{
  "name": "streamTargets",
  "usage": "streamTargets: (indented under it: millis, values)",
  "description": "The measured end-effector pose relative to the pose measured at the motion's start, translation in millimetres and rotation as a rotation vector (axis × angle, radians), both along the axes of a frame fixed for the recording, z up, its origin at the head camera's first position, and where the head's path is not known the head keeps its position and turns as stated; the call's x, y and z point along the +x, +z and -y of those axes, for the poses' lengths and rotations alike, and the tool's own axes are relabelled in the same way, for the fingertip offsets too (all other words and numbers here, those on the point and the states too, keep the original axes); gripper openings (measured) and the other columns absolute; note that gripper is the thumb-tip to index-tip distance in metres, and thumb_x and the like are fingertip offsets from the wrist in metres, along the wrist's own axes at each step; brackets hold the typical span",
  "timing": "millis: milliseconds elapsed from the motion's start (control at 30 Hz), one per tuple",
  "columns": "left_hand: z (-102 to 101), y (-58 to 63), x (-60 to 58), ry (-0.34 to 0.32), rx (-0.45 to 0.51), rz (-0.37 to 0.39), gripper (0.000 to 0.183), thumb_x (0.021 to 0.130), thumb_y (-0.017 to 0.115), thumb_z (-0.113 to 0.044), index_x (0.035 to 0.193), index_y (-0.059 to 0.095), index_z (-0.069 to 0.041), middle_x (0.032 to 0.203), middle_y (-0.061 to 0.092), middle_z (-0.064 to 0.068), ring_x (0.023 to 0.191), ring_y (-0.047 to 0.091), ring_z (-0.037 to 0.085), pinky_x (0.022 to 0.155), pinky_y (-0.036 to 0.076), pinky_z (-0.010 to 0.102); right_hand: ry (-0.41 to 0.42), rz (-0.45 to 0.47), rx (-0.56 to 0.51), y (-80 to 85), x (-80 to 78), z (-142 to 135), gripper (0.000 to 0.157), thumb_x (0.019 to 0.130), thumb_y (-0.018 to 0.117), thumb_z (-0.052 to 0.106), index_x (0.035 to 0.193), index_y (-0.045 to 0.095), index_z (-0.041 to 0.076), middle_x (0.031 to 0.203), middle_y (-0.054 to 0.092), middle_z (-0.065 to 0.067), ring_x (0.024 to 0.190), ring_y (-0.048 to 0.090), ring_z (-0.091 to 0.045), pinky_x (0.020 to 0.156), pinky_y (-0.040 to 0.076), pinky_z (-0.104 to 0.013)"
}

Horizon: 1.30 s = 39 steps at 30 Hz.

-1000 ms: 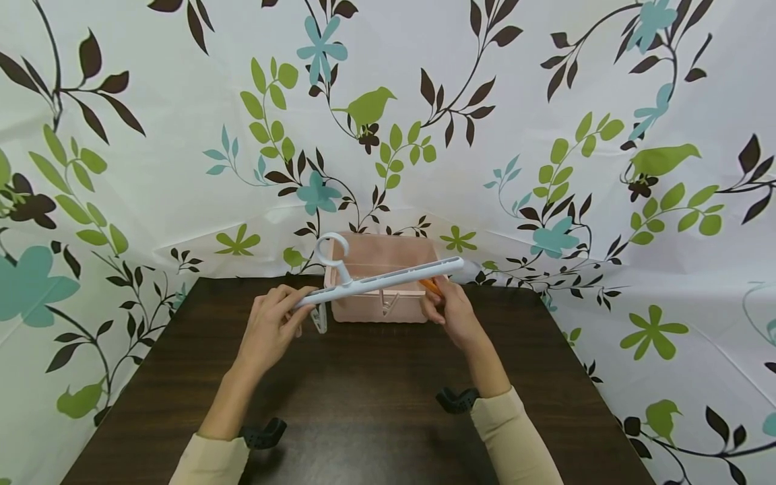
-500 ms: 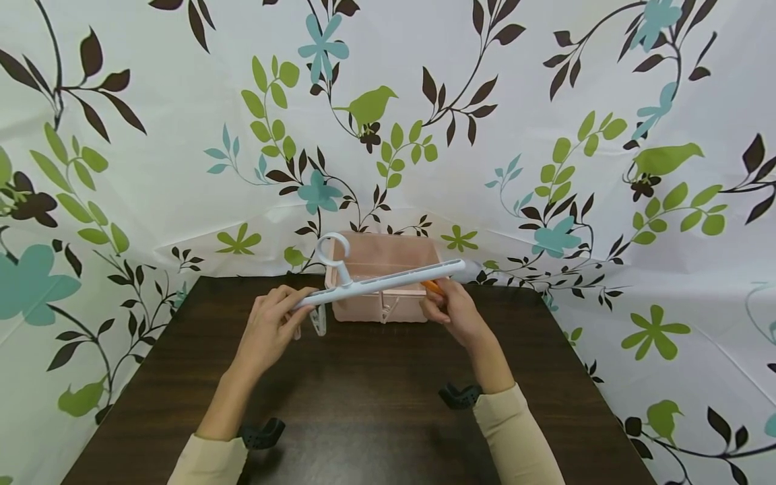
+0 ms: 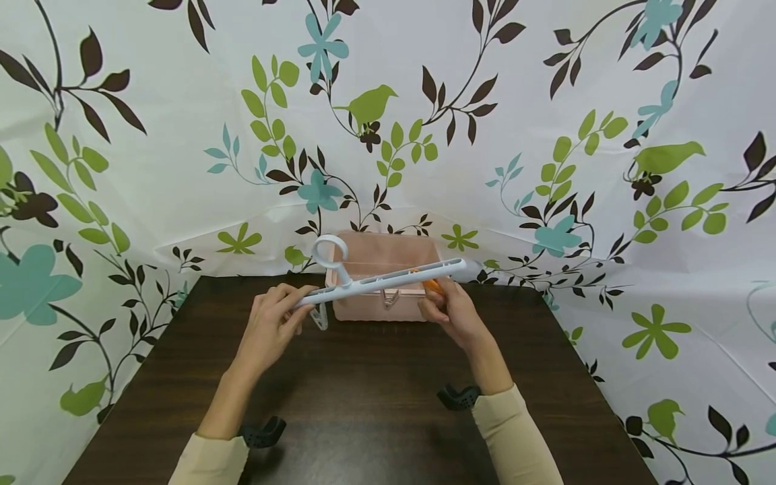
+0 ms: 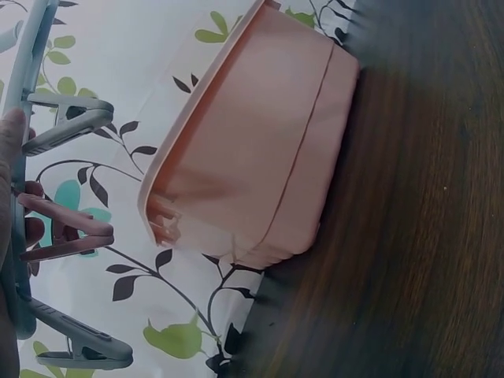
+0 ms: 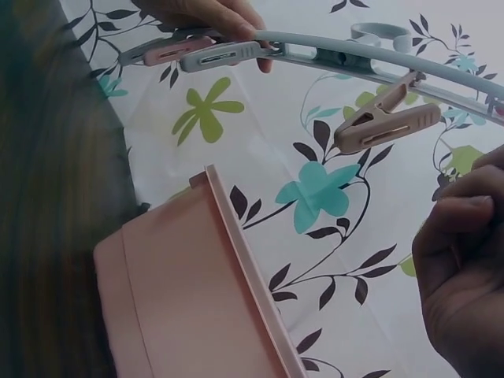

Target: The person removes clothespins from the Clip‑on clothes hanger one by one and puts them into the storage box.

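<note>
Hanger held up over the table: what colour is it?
Pale blue, bar and hook alike; the hanger shows best in the head view.

Pink bin [image 3: 391, 250] on dark wood-grain table [image 3: 364, 391]; behind, white leaf-and-bird print cloth [image 3: 388, 60].

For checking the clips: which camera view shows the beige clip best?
Right wrist view: there the beige clip appears large and unobstructed. The head view shows it small, against the pink bin; left wrist, nothing.
</note>
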<state>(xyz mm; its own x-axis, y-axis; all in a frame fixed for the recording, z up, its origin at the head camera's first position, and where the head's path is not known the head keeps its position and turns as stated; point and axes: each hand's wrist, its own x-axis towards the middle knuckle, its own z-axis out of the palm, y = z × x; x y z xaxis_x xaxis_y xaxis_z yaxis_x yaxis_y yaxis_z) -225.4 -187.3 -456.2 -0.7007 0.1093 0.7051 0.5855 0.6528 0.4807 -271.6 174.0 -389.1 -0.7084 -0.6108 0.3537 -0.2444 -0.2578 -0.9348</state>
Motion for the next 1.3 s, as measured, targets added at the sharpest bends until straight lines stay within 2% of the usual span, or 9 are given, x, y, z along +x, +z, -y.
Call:
streamTargets:
  millis: [333, 467, 600, 667, 733, 833, 1000, 1133, 1300]
  values:
    - [0, -1.9, -1.7, 0.000, 0.047, -0.013, 0.043, 0.096, 0.080, -0.008, 0.136, 0.075, -0.022, 0.102, 0.063, -0.005, 0.088, 0.056, 0.012, 0.095, 0.032, 0.045, -0.103, 0.001, -0.020, 1.8, 2.4, 2, 0.050, 0.119, 0.030, 0.047, 0.083, 0.041, 0.014, 0.057, 0.038, 0.007, 0.049, 0.028, -0.014, 0.053, 0.021, -0.039]
    - [0, -2.1, -2.6, -0.021, 0.090, -0.028, 0.043, 0.095, 0.080, -0.003, 0.135, 0.075, -0.016, 0.104, 0.063, -0.003, 0.077, 0.061, 0.008, 0.097, 0.031, 0.045, -0.112, 0.024, -0.057, 0.0, 1.4, -2, 0.051, 0.119, 0.032, 0.047, 0.082, 0.044, 0.014, 0.058, 0.040, 0.008, 0.049, 0.029, -0.012, 0.054, 0.018, -0.038]
    - [0, 0.2, -3.6, -0.042, 0.126, -0.036, 0.042, 0.095, 0.079, 0.000, 0.135, 0.076, -0.014, 0.106, 0.064, 0.000, 0.068, 0.064, 0.008, 0.098, 0.030, 0.044, -0.142, 0.007, -0.064, -2.6, -0.2, -8, 0.054, 0.119, 0.032, 0.043, 0.085, 0.060, 0.013, 0.061, 0.049, 0.007, 0.052, 0.035, -0.013, 0.055, 0.021, -0.038]
    - [1, 0.9, -3.3, -0.040, 0.131, -0.034, 0.042, 0.095, 0.078, 0.000, 0.135, 0.076, -0.014, 0.106, 0.064, -0.001, 0.069, 0.063, 0.009, 0.097, 0.030, 0.043, -0.161, -0.010, -0.056, -3.7, -2.0, -10, 0.054, 0.120, 0.033, 0.040, 0.095, 0.073, 0.012, 0.066, 0.055, 0.004, 0.056, 0.038, -0.015, 0.055, 0.027, -0.035]
    - [2, 0.9, -2.1, -0.036, 0.136, -0.028, 0.042, 0.096, 0.078, 0.000, 0.135, 0.076, -0.015, 0.105, 0.063, -0.002, 0.068, 0.063, 0.009, 0.097, 0.029, 0.043, -0.181, -0.013, -0.050, -5.2, -5.1, -10, 0.050, 0.120, 0.036, 0.037, 0.109, 0.078, 0.012, 0.074, 0.061, 0.002, 0.060, 0.042, -0.015, 0.058, 0.032, -0.031]
    - [3, -0.6, -0.3, -0.031, 0.142, -0.018, 0.044, 0.096, 0.078, 0.000, 0.136, 0.075, -0.017, 0.104, 0.063, -0.004, 0.065, 0.064, 0.010, 0.097, 0.029, 0.044, -0.223, 0.015, -0.047, -6.9, -11.6, -7, 0.040, 0.118, 0.044, 0.034, 0.121, 0.073, 0.007, 0.085, 0.063, 0.000, 0.065, 0.045, -0.013, 0.064, 0.040, -0.027]
    - [1, -2.2, -0.7, -0.031, 0.123, -0.009, 0.043, 0.097, 0.078, -0.003, 0.137, 0.075, -0.017, 0.105, 0.063, -0.003, 0.066, 0.063, 0.006, 0.098, 0.029, 0.045, -0.307, 0.091, -0.059, -9.0, -22.4, -4, 0.040, 0.117, 0.049, 0.034, 0.117, 0.064, -0.002, 0.095, 0.065, -0.001, 0.072, 0.054, -0.011, 0.071, 0.047, -0.026]
    - [1, -0.6, -2.2, -0.025, 0.121, -0.019, 0.042, 0.096, 0.078, -0.003, 0.136, 0.075, -0.014, 0.106, 0.063, -0.002, 0.072, 0.060, 0.004, 0.097, 0.030, 0.044, -0.335, 0.123, -0.026, -9.0, -30.7, -2, 0.039, 0.117, 0.048, 0.035, 0.136, 0.065, 0.005, 0.107, 0.071, 0.000, 0.080, 0.060, -0.013, 0.075, 0.049, -0.027]
    - [1, -0.8, -2.2, -0.027, 0.135, -0.017, 0.043, 0.095, 0.079, -0.001, 0.136, 0.076, -0.016, 0.106, 0.064, -0.001, 0.081, 0.056, 0.006, 0.097, 0.030, 0.044, -0.460, 0.098, 0.086, -9.0, -40.7, 2, 0.046, 0.113, 0.059, 0.032, 0.154, 0.055, 0.011, 0.111, 0.077, 0.005, 0.093, 0.073, -0.012, 0.084, 0.058, -0.030]
